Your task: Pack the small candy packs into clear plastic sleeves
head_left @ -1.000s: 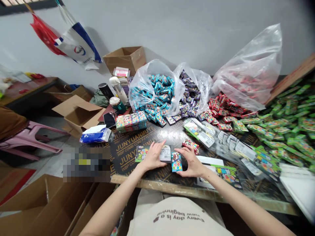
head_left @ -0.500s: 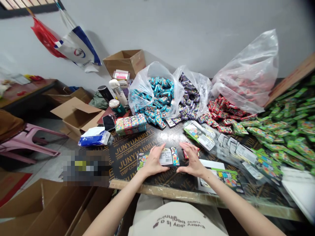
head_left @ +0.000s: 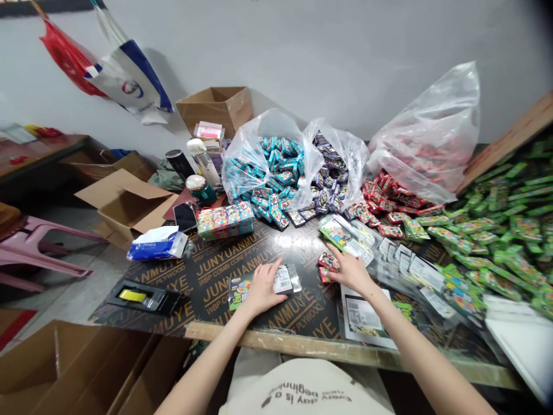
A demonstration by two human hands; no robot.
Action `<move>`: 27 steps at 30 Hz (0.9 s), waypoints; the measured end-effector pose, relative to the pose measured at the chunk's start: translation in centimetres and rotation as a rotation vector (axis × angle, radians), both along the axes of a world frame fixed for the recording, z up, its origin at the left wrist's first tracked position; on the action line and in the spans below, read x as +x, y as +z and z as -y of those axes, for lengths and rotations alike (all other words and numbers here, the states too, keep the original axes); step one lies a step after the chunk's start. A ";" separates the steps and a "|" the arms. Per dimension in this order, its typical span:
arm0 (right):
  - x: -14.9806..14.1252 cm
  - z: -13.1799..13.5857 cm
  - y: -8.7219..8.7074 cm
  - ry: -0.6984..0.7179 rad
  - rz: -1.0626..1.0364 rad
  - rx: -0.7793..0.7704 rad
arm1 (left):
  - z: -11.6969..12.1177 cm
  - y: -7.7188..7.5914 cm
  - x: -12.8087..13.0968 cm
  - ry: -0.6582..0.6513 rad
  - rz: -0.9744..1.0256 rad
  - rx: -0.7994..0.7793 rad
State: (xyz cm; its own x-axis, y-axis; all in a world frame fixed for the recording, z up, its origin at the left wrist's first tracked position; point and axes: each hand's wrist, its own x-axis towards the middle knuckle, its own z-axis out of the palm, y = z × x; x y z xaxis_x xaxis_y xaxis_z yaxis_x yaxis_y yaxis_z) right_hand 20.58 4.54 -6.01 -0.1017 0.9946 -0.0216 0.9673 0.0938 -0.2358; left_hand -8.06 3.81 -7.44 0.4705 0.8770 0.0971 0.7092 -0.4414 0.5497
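My left hand [head_left: 262, 290] rests over a flat printed packet [head_left: 240, 290] in clear plastic, its thumb and forefinger spread beside a white barcode label [head_left: 283, 279]. The palm hides the packet's middle. To the right, my right hand [head_left: 353, 272] has its fingers apart around small red packets [head_left: 328, 262]. Its forefinger stretches past them and its thumb is at their lower edge; whether they are gripped is not clear. Just beyond that hand lies a green printed pouch [head_left: 343, 237] in clear plastic. A white card [head_left: 363, 317] lies below the right wrist.
Plastic bags spill teal packets [head_left: 276, 199], purple packets [head_left: 330, 167] and red ones across the back. Green packets [head_left: 496, 230] are heaped at right. A tape dispenser [head_left: 142, 297], tissue pack [head_left: 158, 245] and wrapped block of boxes [head_left: 225, 222] stand left. Cartons [head_left: 125, 207] flank the table.
My right hand has shifted away from the flat packet and up to the red packets. The teal piece at the packet's right end no longer shows. The view has shifted slightly.
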 end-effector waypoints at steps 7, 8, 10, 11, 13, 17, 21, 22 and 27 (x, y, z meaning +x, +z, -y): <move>-1.9 -1.0 -0.7 0.092 -0.086 0.127 | 0.2 -0.4 1.9 -0.036 -0.043 0.007; -2.9 -2.5 -0.4 0.087 -0.084 0.153 | 0.3 -0.4 2.2 -0.037 -0.046 0.012; -4.8 -5.9 -0.1 0.044 -0.076 0.144 | 0.6 -0.5 2.7 -0.037 -0.052 0.018; -5.8 -7.6 0.1 0.014 -0.074 0.124 | 0.7 -0.6 2.8 -0.034 -0.054 0.020; -7.5 -10.4 0.2 -0.036 -0.078 0.109 | 1.0 -0.7 2.9 -0.026 -0.055 0.024; -9.5 -12.6 0.2 -0.066 -0.127 0.149 | 1.6 -0.9 2.4 -0.017 -0.045 0.020; -9.2 -10.6 0.4 -0.026 -0.213 0.132 | 1.8 -0.6 1.4 -0.038 0.046 -0.045; -8.8 -9.7 0.5 -0.005 -0.242 0.115 | 1.6 -0.3 1.3 -0.012 0.108 -0.068; -6.6 -4.9 1.8 0.151 -0.381 -0.059 | -0.6 1.7 2.9 0.267 0.535 -0.220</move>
